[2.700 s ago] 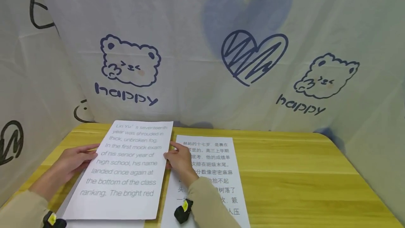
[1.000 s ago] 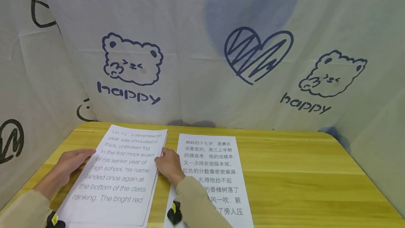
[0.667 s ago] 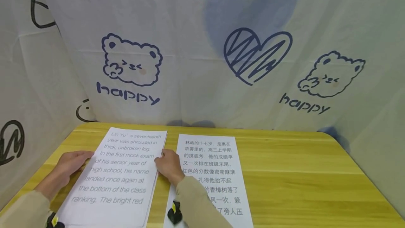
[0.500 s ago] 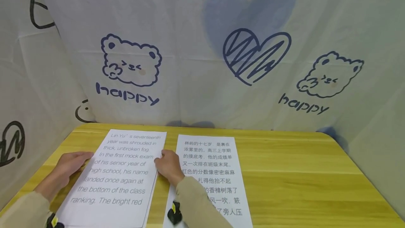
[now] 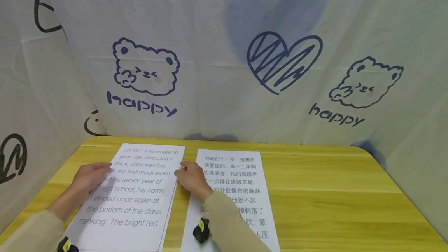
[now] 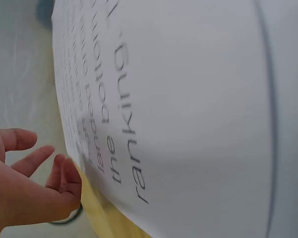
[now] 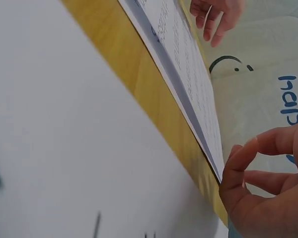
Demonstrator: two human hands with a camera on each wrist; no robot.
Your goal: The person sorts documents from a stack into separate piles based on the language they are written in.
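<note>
A white sheet of paper printed in English (image 5: 129,201) lies on the left of the table, with another sheet's edge showing just beneath it. My left hand (image 5: 87,180) hovers over its left edge, casting a shadow on the print. The left wrist view has that hand's fingers (image 6: 32,161) loosely bent and holding nothing. At the right edge of the English sheet is my right hand (image 5: 192,178), its thumb and fingers loosely curved. Nothing shows between them in the right wrist view, where the hand (image 7: 265,186) appears beside the sheet's far corner.
A sheet printed in Chinese (image 5: 232,166) lies to the right, partly covered by my right forearm. A strip of the yellow wood-grain table (image 5: 332,197) separates the two papers. A white cloth with bear and heart drawings (image 5: 210,100) hangs behind the table.
The English sheet came down and left onto the sheet below, lining up with it. Since half a second ago both hands have let go of its edges and lifted slightly, the left moving rightward over the paper.
</note>
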